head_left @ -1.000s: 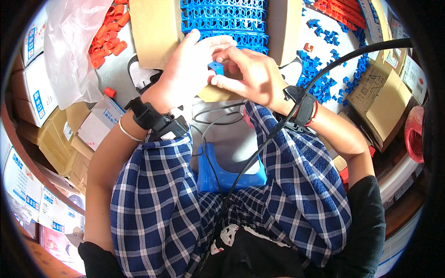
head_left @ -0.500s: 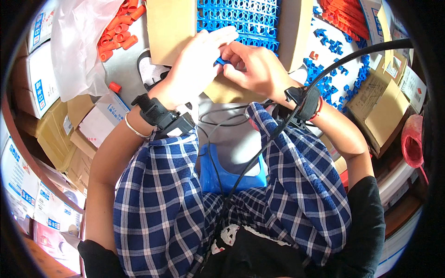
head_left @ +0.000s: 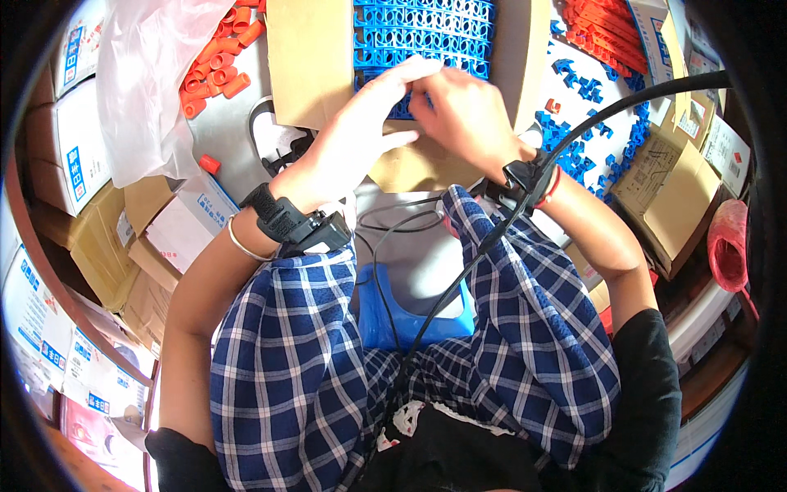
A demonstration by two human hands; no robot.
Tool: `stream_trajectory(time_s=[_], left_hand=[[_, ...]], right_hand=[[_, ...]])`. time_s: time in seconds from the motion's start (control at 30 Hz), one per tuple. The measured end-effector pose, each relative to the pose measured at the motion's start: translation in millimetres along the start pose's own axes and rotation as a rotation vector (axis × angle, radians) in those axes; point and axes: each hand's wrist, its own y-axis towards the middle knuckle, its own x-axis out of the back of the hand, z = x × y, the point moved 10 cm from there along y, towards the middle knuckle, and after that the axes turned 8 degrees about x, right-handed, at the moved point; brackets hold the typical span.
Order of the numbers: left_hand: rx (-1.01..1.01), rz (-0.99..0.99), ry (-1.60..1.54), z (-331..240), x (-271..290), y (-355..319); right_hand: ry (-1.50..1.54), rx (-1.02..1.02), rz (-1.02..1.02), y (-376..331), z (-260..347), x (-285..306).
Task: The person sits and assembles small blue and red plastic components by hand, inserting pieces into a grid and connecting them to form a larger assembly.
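Over the cardboard box (head_left: 310, 86), my left hand (head_left: 348, 143) has its fingers stretched out and its thumb held apart. Its fingertips meet the curled fingers of my right hand (head_left: 471, 115). Whatever my right fingers may pinch is hidden behind them. Beneath both hands, blue plastic pieces (head_left: 422, 34) are joined in rows inside the box.
Orange-red tubes (head_left: 220, 70) lie at the far left beside a clear plastic bag (head_left: 143, 98). Loose blue clips (head_left: 582, 86) and red strips (head_left: 602, 33) are spread at the far right. A black cable (head_left: 623, 107) crosses over my right wrist. Cartons (head_left: 668, 197) stand at both sides.
The small blue piece seen between my fingers is no longer visible there. My left thumb has come away from my right hand, and my right hand has shifted slightly right.
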Motion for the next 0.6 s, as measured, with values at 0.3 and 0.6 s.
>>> stream_trajectory(time_s=[0.3, 0.6], left_hand=[[0.054, 0.074, 0.432, 37.8, -18.8, 8.0], [-0.005, -0.007, 0.629, 42.9, -11.0, 11.9]], right_hand=[[0.201, -0.093, -0.099, 50.9, -50.4, -8.6], [-0.004, 0.108, -0.156, 63.7, -20.2, -23.7]])
